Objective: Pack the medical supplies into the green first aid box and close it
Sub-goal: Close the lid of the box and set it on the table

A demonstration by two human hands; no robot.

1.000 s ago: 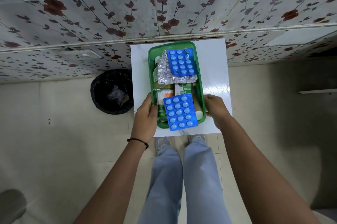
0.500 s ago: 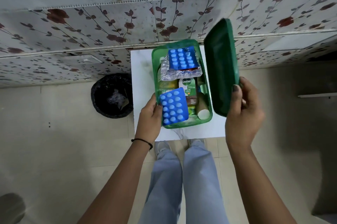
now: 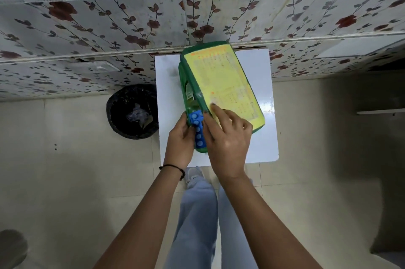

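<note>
My right hand (image 3: 228, 135) has swung the lid (image 3: 223, 84) over the green box (image 3: 183, 84) on the white table (image 3: 258, 141), fingers grasping its near edge; my left hand (image 3: 180, 137) pinches the protruding blue blister pack (image 3: 198, 130), blocking closure

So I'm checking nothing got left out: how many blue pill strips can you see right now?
1. A blue blister pack sticks out at the box's near left corner, between the left hand and right hand. The lid covers the rest, so others may be hidden.
</note>
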